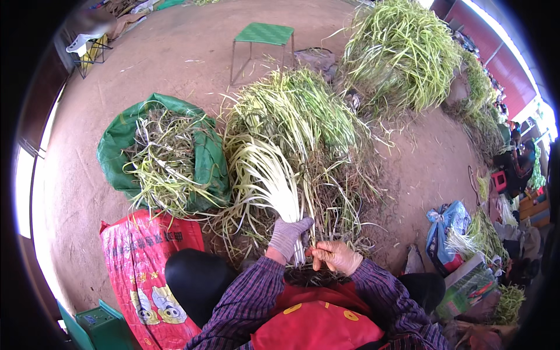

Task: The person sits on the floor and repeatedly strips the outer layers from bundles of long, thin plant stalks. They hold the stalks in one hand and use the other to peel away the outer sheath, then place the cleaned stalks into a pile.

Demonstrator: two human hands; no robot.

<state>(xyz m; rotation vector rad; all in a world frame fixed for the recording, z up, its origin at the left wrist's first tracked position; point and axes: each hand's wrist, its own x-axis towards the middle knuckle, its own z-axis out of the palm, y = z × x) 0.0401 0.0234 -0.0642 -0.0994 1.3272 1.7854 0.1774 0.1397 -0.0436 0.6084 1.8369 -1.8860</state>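
Note:
My left hand [290, 238], in a grey knit glove, grips a fanned bundle of pale, long-leaved stalks [280, 192], perhaps blanched chives. The cut-looking white ends stick out below the fist. Just to its right, my right hand [334, 256], in a thin tan glove with orange fingertips, pinches the lower end of a single thin stalk [309, 210]. Its fingertips are partly hidden from above. Directly in front of both hands lies a big heap of green and yellow stalks [302, 113], with brown, dry matter around the root ends.
A green woven sack [116, 153] full of withered leaves stands left. A red printed sack [127, 258] lies beside my left knee. Beyond the heap are a green-topped stool [264, 34] and another tall heap [402, 57]. Blue plastic bag [455, 218] at right; people [523, 162] sit farther off.

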